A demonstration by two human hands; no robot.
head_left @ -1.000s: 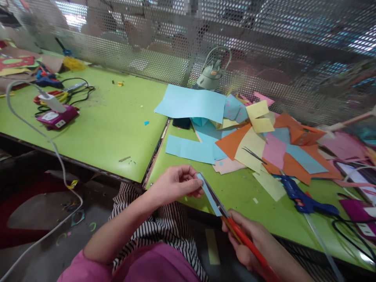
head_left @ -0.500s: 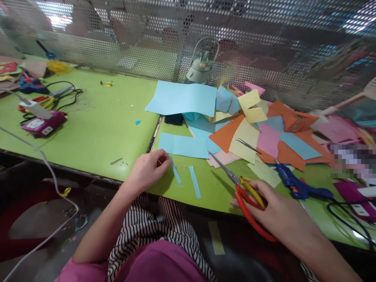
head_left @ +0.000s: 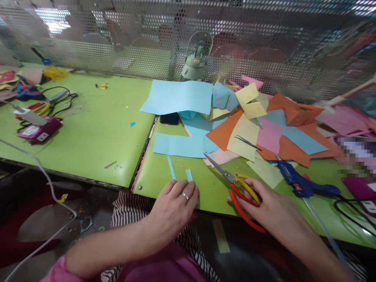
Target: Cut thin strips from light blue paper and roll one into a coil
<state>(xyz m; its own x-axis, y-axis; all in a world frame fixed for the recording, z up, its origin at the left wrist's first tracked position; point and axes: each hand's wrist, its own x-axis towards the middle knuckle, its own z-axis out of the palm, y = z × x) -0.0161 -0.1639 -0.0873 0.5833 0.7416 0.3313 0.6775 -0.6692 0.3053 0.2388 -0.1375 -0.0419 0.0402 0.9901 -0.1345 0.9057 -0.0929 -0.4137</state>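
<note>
My right hand (head_left: 258, 199) is closed around the red and yellow handles of a pair of scissors (head_left: 227, 176). Their blades point up and left, with the tip by the right end of a folded light-blue paper sheet (head_left: 179, 145). At the table's front edge, my left hand (head_left: 178, 201), wearing a ring, is bent palm-down over a short blue paper strip (head_left: 188, 175). Its fingers curl onto the strip's near end; the fingertips are hidden. A second thin blue strip (head_left: 170, 167) lies just beyond the left hand's knuckles.
A larger blue sheet (head_left: 179, 96) lies behind, partly over a dark phone (head_left: 169, 118), before a bottle (head_left: 194, 66). Coloured paper pieces with tweezers (head_left: 248, 143) are at right. A blue glue gun (head_left: 302, 182) lies beside my right hand. A perforated metal screen (head_left: 123, 47) stands at the back.
My left hand has let go of the thin strip and moved right and nearer, onto the other strip. The thin strip now lies on the table. The right hand keeps the scissors nearly still.
</note>
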